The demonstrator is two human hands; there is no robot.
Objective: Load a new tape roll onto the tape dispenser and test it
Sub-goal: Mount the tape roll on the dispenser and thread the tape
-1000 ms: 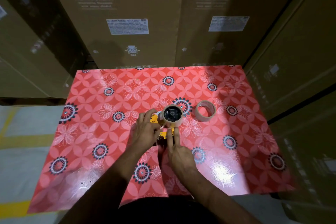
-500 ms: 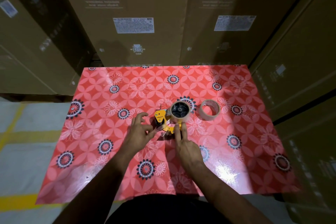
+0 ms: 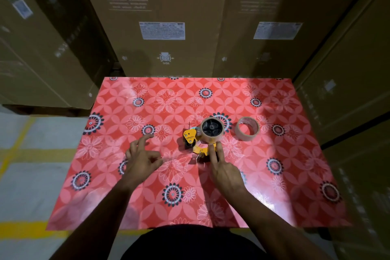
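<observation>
The yellow tape dispenser (image 3: 191, 138) lies on its side on the red flowered table (image 3: 285, 164), a little right of the middle. A brown tape roll (image 3: 211, 130) sits on its black hub. My right hand (image 3: 223, 170) comes from below, and its fingertips press on the dispenser's yellow handle just under the roll. My left hand (image 3: 142, 155) hovers to the left, apart from the dispenser, two fingers stretched out and the thumb pinched against a curled finger. A faint pale streak runs from that pinch toward the dispenser; whether it is tape is unclear.
A second, thinner tape roll (image 3: 247, 128) lies flat just right of the dispenser. Tall cardboard boxes (image 3: 164, 17) marked as washing machines wall in the table at the back and on the right. Grey floor with yellow lines (image 3: 21, 230) lies to the left.
My left hand has left the dispenser's front and drawn away to the left. My right hand has stayed pressing on the handle. The dispenser and the loose roll have not moved.
</observation>
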